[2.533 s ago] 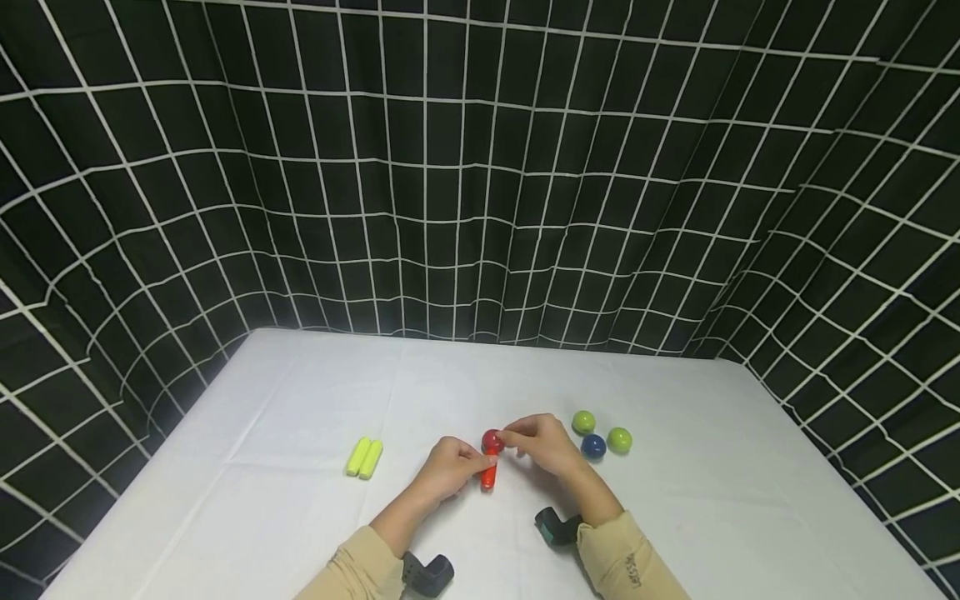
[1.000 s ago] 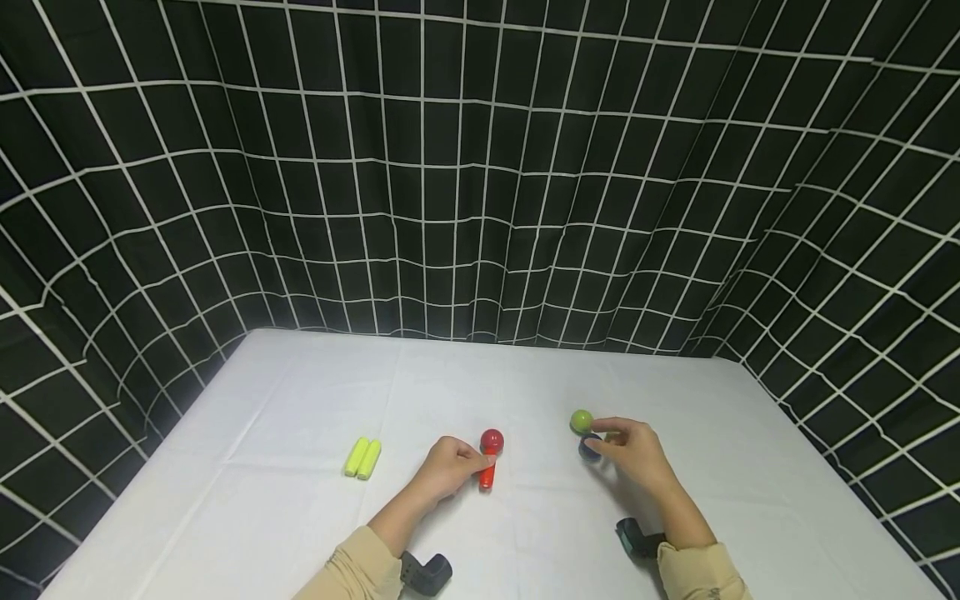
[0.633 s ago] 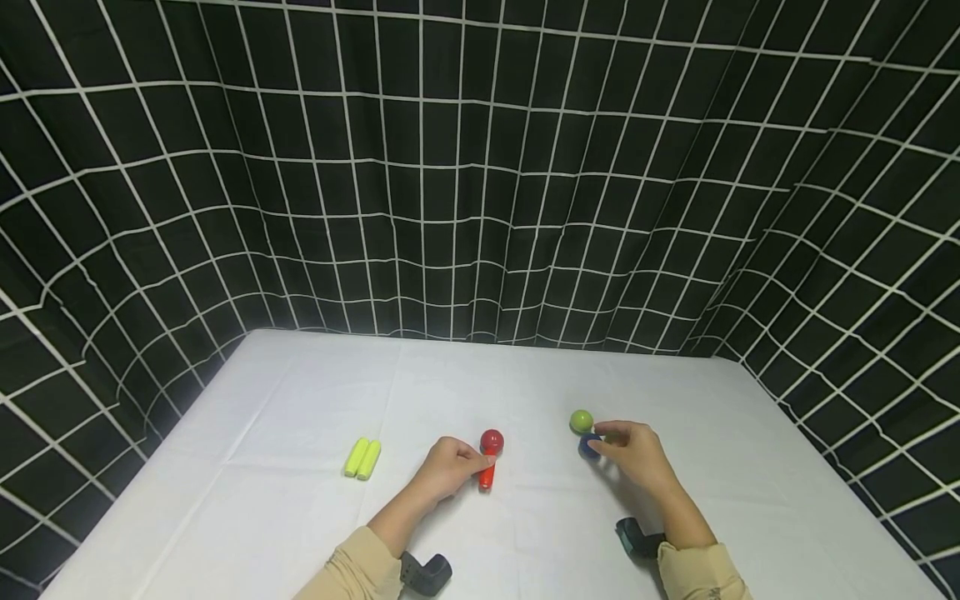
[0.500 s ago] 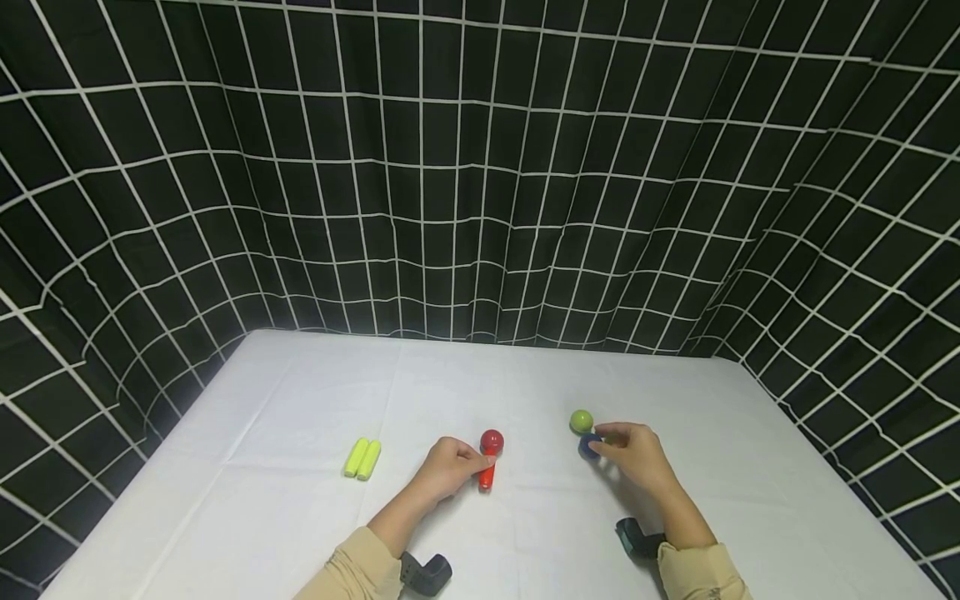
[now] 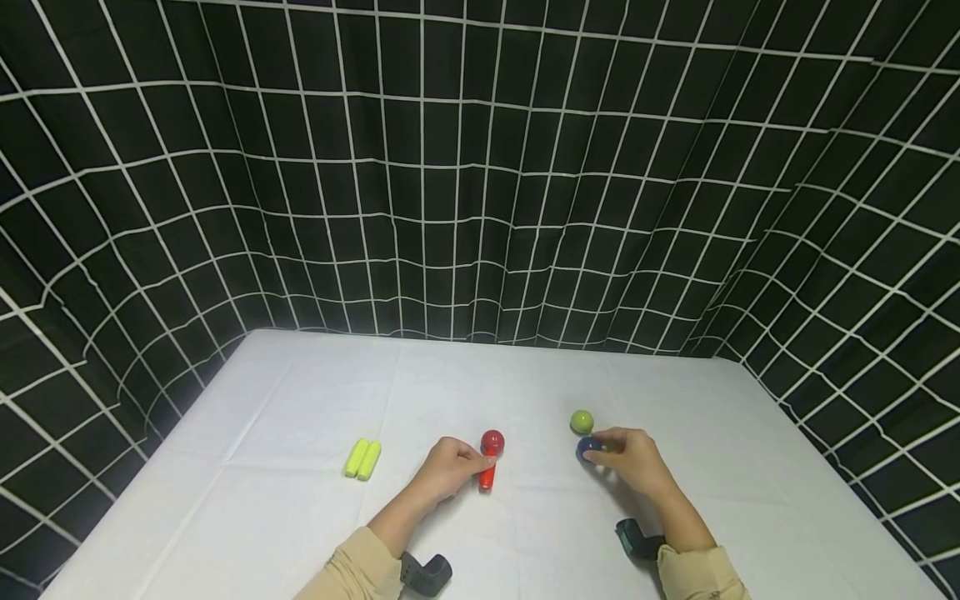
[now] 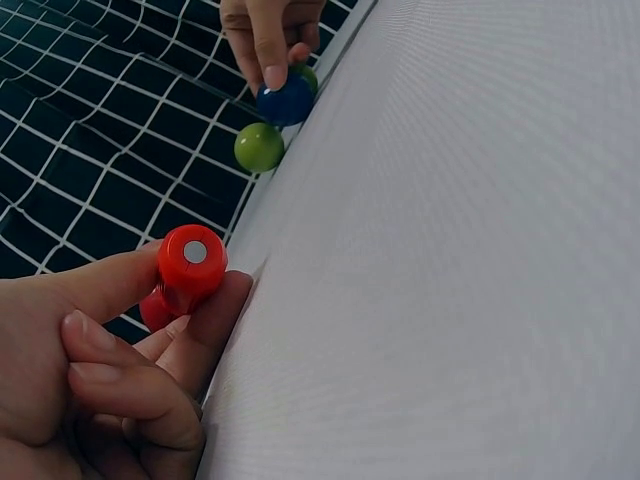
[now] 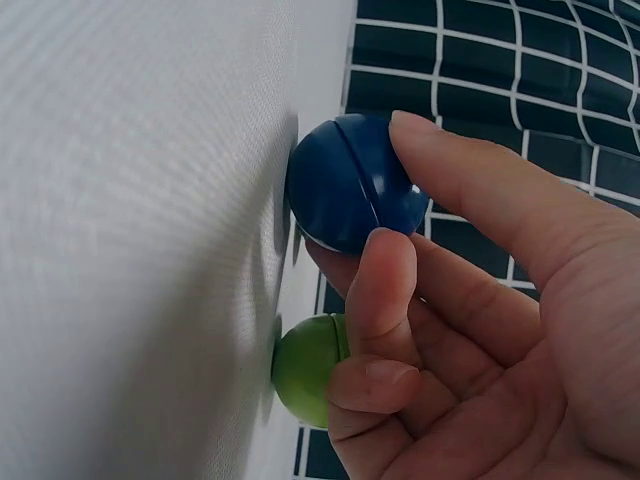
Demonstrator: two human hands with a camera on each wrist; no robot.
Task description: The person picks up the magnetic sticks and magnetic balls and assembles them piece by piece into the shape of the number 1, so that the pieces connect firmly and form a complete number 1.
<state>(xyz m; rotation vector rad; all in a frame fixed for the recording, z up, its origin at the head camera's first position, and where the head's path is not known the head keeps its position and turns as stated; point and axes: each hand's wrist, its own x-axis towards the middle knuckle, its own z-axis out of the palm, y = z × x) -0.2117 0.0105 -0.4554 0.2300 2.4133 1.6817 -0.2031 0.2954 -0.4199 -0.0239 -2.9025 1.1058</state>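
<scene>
In the head view my left hand [image 5: 450,468] pinches a short red rod [image 5: 487,478] between thumb and fingers; the left wrist view shows a grey disc in the rod's end. A glossy red ball [image 5: 492,442] meets the rod's far end. To the right, my right hand [image 5: 636,460] pinches a dark blue ball [image 5: 588,449], which has a seam [image 7: 358,165] round it in the right wrist view. Just beyond the blue ball lies a green ball [image 5: 582,422]. A second green ball [image 7: 305,370] is mostly hidden behind the right hand in the head view.
Two yellow-green rods [image 5: 356,457] lie side by side on the white-covered table [image 5: 300,517], left of my left hand. A black curtain with a white grid [image 5: 450,192] surrounds the table's back and sides. Each wrist wears a dark camera mount [image 5: 427,575].
My right hand has left the red ball, moved right and taken hold of the blue ball, which has shifted slightly nearer and left. My left hand still holds the red rod in place.
</scene>
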